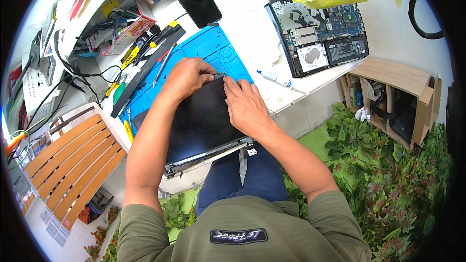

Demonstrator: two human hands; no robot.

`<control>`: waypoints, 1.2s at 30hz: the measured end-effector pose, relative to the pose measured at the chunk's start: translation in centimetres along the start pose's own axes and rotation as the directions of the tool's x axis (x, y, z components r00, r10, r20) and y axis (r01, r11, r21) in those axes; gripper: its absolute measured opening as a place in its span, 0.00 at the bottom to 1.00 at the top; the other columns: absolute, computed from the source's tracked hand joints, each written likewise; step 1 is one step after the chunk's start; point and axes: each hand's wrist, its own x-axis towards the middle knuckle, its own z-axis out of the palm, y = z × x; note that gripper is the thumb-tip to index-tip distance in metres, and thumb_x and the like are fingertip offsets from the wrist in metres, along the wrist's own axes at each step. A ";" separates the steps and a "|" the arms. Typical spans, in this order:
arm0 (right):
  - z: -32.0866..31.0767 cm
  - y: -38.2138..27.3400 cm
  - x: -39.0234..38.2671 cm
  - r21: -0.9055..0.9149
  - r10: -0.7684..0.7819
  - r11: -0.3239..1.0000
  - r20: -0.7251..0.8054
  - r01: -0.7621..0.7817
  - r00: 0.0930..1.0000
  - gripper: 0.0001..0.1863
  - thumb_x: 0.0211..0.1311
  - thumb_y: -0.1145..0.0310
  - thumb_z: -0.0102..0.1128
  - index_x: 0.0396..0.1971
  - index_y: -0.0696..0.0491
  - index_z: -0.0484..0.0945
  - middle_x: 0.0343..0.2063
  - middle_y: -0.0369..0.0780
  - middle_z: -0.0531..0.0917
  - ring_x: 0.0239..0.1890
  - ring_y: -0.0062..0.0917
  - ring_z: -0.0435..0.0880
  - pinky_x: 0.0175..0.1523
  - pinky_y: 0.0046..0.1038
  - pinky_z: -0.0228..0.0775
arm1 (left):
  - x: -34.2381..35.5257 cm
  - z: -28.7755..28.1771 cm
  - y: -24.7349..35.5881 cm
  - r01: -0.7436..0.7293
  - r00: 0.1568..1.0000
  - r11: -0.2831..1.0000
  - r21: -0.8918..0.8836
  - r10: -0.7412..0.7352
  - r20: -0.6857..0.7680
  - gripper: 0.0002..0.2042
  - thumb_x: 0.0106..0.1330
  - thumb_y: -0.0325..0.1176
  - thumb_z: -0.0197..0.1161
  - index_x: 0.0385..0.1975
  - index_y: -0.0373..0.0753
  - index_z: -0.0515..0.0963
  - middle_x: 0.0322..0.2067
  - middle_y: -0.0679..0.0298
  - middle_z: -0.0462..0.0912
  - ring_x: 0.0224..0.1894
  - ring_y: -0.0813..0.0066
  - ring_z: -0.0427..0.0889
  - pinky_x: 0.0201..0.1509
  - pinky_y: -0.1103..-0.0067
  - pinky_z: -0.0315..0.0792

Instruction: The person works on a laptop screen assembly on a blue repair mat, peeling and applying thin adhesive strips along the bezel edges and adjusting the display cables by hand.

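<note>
A dark laptop screen [201,119] lies tilted in front of me. Its far part rests over a blue work mat [235,65], and its near edge, with metal hinge parts, hangs past the table edge. My left hand [188,78] is closed at the far edge, fingers and thumb pinching the thin dark bezel [220,76] there. My right hand [246,106] grips the screen's right side near the far corner, its fingertips close to the left hand's; its thumb is hidden. Left of the screen, a long black strip [145,73] lies across the mat beside a thin metal-tipped tool [165,63].
An opened laptop base [320,34] with bare circuit boards sits at the back right, near a white capped tube [274,78]. A phone [197,2] lies at the mat's far edge. Tools and a box [127,34] crowd the left. A slatted wooden chair [75,165] stands left.
</note>
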 end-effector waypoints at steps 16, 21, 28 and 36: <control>0.0 0.3 0.0 0.034 -0.006 0.999 0.005 0.005 1.000 0.25 0.65 0.75 0.62 0.61 0.70 0.82 0.70 0.48 0.79 0.56 0.44 0.79 0.58 0.41 0.72 | 0.7 -1.7 1.0 0.110 0.979 0.989 0.102 -0.125 0.161 0.14 0.62 0.26 0.79 0.47 0.33 0.92 0.40 0.48 0.94 0.44 0.53 0.94 0.52 0.65 0.85; -0.1 0.3 -0.2 0.039 -0.011 0.999 0.002 0.011 1.000 0.25 0.66 0.75 0.61 0.62 0.71 0.81 0.70 0.49 0.78 0.57 0.44 0.79 0.59 0.41 0.73 | 0.9 -2.1 0.4 0.116 0.972 0.993 0.025 -0.119 0.205 0.13 0.61 0.29 0.80 0.46 0.35 0.92 0.40 0.48 0.94 0.45 0.51 0.94 0.53 0.62 0.84; -0.7 -0.2 -0.2 0.062 -0.021 0.998 0.025 0.019 0.999 0.26 0.69 0.75 0.59 0.63 0.74 0.78 0.70 0.53 0.77 0.58 0.43 0.80 0.61 0.40 0.74 | 1.1 -2.3 0.1 0.058 0.969 0.998 0.015 -0.060 0.240 0.13 0.63 0.30 0.80 0.46 0.35 0.92 0.39 0.50 0.94 0.42 0.52 0.93 0.50 0.63 0.83; -0.7 -0.6 -0.1 0.137 0.000 0.991 0.030 -0.004 1.000 0.27 0.73 0.74 0.58 0.66 0.76 0.74 0.71 0.57 0.75 0.64 0.46 0.79 0.69 0.43 0.73 | 1.4 -2.1 -0.4 0.113 0.953 0.990 -0.078 -0.086 0.289 0.16 0.63 0.33 0.84 0.48 0.36 0.93 0.38 0.55 0.95 0.41 0.66 0.92 0.50 0.71 0.83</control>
